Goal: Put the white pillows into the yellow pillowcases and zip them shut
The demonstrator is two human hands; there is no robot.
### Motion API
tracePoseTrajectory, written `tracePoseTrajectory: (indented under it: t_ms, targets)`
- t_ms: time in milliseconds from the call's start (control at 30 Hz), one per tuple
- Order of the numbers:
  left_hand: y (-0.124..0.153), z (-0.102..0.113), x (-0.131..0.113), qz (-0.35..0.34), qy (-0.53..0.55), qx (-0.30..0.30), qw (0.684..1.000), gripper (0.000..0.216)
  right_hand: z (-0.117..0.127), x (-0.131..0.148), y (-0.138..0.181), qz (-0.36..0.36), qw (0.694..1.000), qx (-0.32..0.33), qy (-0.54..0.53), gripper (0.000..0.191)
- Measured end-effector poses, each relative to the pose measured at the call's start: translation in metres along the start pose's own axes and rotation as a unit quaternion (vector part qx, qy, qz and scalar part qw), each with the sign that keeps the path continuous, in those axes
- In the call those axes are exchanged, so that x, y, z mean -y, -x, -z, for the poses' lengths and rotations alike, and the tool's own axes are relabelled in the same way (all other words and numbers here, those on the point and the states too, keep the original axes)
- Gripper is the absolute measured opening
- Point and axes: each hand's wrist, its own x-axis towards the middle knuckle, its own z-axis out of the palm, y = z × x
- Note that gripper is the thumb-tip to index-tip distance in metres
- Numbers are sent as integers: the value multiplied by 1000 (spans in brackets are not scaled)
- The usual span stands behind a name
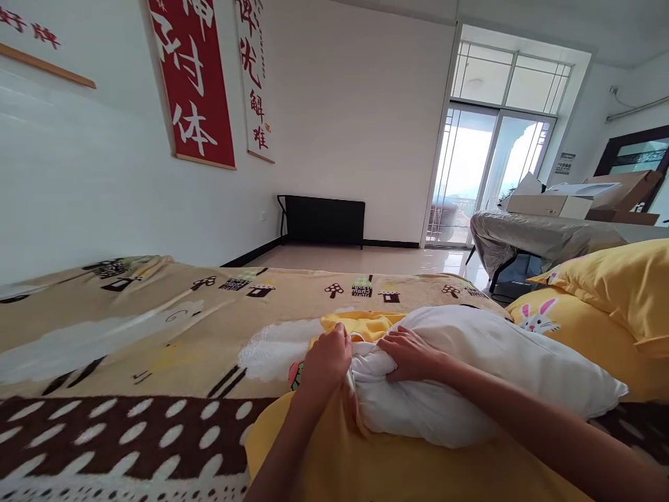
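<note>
A plump white pillow (502, 355) lies on its side in front of me, its left end bunched at the mouth of a yellow pillowcase (366, 457). My left hand (328, 355) is closed around the edge of the case opening. Just right of it, my right hand (412, 354) grips the bunched white fabric of the pillow, with the thumb below and fingers on top. Part of the case shows beyond both hands, and the rest spreads toward me under my forearms. How far the pillow end reaches inside the case is hidden.
Beneath everything is a patterned beige and brown blanket (172, 335). Yellow pillows (590, 321) with a rabbit print are stacked at the right. Farther back stand a plastic-covered table (523, 230) bearing boxes (554, 204) and a black folded panel (324, 222) against the wall.
</note>
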Motion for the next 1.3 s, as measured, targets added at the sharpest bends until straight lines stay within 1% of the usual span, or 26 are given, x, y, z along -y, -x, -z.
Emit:
tracePoseTrajectory:
  t_ms: [67, 133, 200, 267, 333, 433, 500, 600, 667, 800, 833, 900, 967, 1033, 1100, 1133, 1167, 1200, 1267, 1300]
  targets:
    - [1, -1, 0, -8, 6, 2, 1000, 18, 11, 3, 2, -9, 1000, -6, 21, 27]
    - [2, -3, -2, -18, 13, 1, 1000, 17, 24, 3, 1, -30, 999, -19, 37, 20]
    - [3, -4, -6, -30, 23, -7, 999, 16, 35, 3, -3, -64, 996, -37, 51, 17]
    - [4, -6, -11, -40, 48, -26, 998, 16, 40, 6, -8, -92, 992, -54, 60, 17]
    - [4, -7, -14, -42, 79, -54, 995, 15, 38, 15, -12, -93, 992, -54, 63, 18]
    - [-1, -9, -12, -24, 105, -96, 990, 15, 33, 33, -13, -39, 997, -25, 64, 20]
    - [-4, -9, -8, -9, 111, -114, 987, 15, 34, 42, -12, -9, 998, -23, 58, 19]
    - [-5, -8, -4, -1, 113, -133, 985, 15, 39, 45, -11, -12, 998, -47, 30, 16]
    - [-3, -7, -4, -9, 129, -145, 981, 14, 36, 43, -13, -16, 999, -49, 11, 17]
    - [2, -9, -12, -30, 186, -136, 973, 13, 11, 42, -22, -23, 999, -26, -6, 22]
    - [3, -10, -14, -31, 185, -130, 974, 13, 5, 42, -24, -28, 999, -21, -8, 23]
    - [4, -10, -16, -31, 146, -107, 983, 15, -1, 41, -27, -34, 999, -18, -12, 26]
    - [5, -8, -15, -26, 71, -69, 995, 17, 5, 36, -29, -15, 1000, -7, -22, 34]
    - [7, -4, -13, -21, -4, -22, 1000, 19, 21, 24, -29, 41, 997, 30, -54, 46]
    - [9, 0, -12, -22, -45, 18, 999, 21, 41, 4, -30, 95, 984, 78, -125, 50]
    - [11, 2, -12, -26, -53, 33, 998, 22, 50, -8, -31, 102, 976, 85, -170, 48]
    - [12, 4, -12, -30, -59, 44, 997, 23, 57, -22, -33, 90, 971, 70, -211, 44]
    - [14, 5, -12, -32, -65, 53, 996, 23, 61, -35, -35, 61, 969, 36, -238, 41]
    - [17, 7, -13, -36, -74, 62, 995, 23, 61, -57, -39, -12, 971, -45, -234, 44]
    - [19, 7, -13, -40, -78, 64, 994, 23, 58, -65, -41, -39, 975, -65, -211, 50]
